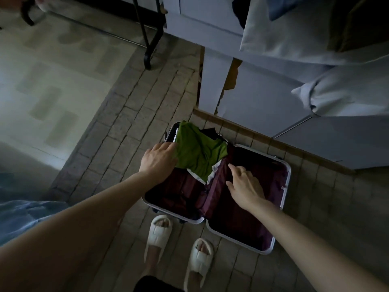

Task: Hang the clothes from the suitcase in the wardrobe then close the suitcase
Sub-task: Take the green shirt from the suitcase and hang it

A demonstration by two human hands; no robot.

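Our left grip reaches down with its fingers laid over the near-left edge of the green garment; we cannot tell whether the fingertips, hidden against the cloth, are pinching it or only resting on it. Our right grip hovers spread and relaxed, fingers apart, holding nothing, above the dark red lining of the suitcase. The green garment lies between the two grips and a little beyond them, crumpled in the far corner of the suitcase's left half, with a white piece showing under its near edge and something dark just past it. The suitcase lies open flat on the tiled floor, its right half under our right grip. Nearer to us than both grips stand our feet in white slippers. Beyond the right grip rises the pale wardrobe, with a light garment hanging at its front.
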